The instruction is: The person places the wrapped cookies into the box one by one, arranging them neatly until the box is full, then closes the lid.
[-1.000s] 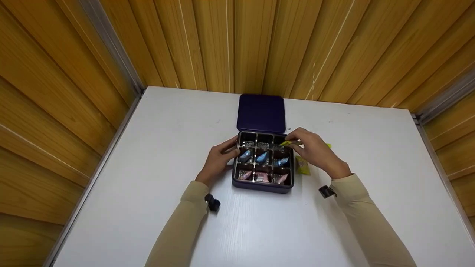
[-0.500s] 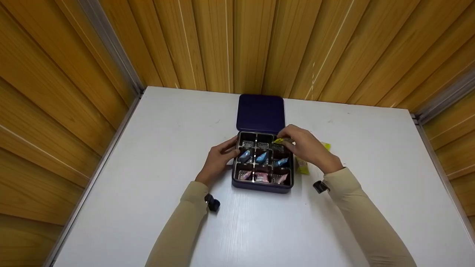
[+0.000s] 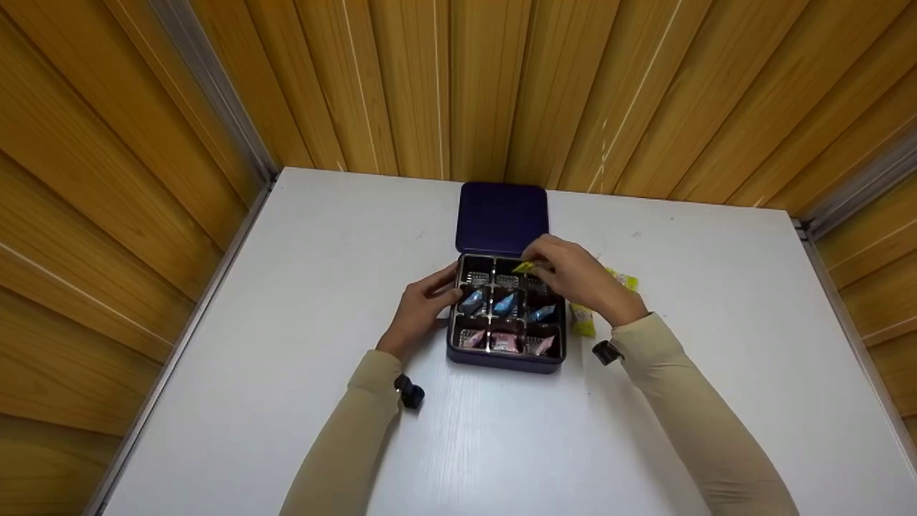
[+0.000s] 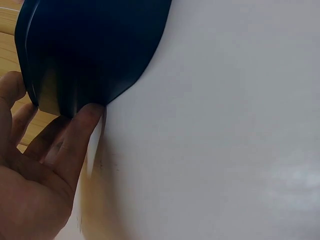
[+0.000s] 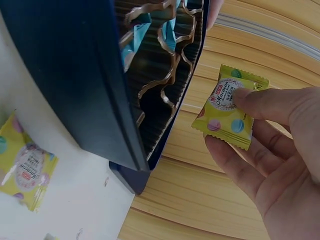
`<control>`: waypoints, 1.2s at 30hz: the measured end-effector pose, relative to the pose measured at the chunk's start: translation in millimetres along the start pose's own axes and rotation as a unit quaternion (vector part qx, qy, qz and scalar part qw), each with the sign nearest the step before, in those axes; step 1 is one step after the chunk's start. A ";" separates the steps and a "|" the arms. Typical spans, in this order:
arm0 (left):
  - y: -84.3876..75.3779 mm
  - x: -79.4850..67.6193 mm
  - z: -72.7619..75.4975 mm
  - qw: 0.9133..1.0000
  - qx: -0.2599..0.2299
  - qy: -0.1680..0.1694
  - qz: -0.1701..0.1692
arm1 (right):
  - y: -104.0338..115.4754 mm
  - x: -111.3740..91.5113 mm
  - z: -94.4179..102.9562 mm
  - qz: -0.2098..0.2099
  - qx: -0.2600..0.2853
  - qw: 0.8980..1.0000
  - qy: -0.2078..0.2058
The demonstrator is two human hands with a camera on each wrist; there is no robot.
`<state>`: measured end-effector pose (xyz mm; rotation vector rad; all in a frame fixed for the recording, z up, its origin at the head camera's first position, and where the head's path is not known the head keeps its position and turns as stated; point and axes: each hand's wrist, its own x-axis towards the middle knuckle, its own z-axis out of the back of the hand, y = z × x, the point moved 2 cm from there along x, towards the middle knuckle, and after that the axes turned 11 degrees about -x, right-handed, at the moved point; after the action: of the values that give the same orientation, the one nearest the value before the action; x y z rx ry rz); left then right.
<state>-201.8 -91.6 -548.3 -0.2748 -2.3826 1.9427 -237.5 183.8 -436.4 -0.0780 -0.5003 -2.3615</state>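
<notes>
A dark blue tin box [image 3: 505, 362] with a divided tray stands on the table. Pink-wrapped candies [image 3: 506, 342] lie in its front row and blue-wrapped ones [image 3: 506, 304] in the middle row; ribbed bottoms show in the back row. My left hand [image 3: 421, 309] holds the tin's left side, thumb at the rim. Between thumb and fingers my right hand [image 3: 579, 276] pinches a yellow macaron packet [image 5: 230, 106] above the back row, near the middle compartment. In the left wrist view, fingertips touch the tin's dark wall [image 4: 95, 45].
The tin's dark blue lid [image 3: 501, 215] lies directly behind it. To the right of the tin are two more yellow packets, one nearer [image 3: 584, 321] and one partly behind the right hand [image 3: 625, 278]. Wood-patterned panels [image 3: 480, 86] stand behind the white table [image 3: 344, 236].
My right hand has moved left with the yellow packet, from over the back right compartment toward the back middle one. The left hand and the tin have stayed in place.
</notes>
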 end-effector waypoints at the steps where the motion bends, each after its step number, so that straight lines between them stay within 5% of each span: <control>1: -0.3 -0.1 -0.1 1.000 -0.001 0.000 0.000 | 0.8 1.6 0.0 0.000 0.000 1.000 0.002; 22: -1.3 -1.0 -3.4 1.000 -0.006 0.007 0.006 | 14.3 29.6 -1.6 -0.008 0.003 0.999 0.036; 36: -1.8 -0.2 -4.9 1.000 -0.005 -0.006 0.011 | 22.4 49.4 -10.1 0.030 0.008 0.999 0.040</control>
<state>-201.0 -87.3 -545.5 -0.2919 -2.4081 1.9467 -258.8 133.4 -428.8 0.0084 -0.4713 -2.2913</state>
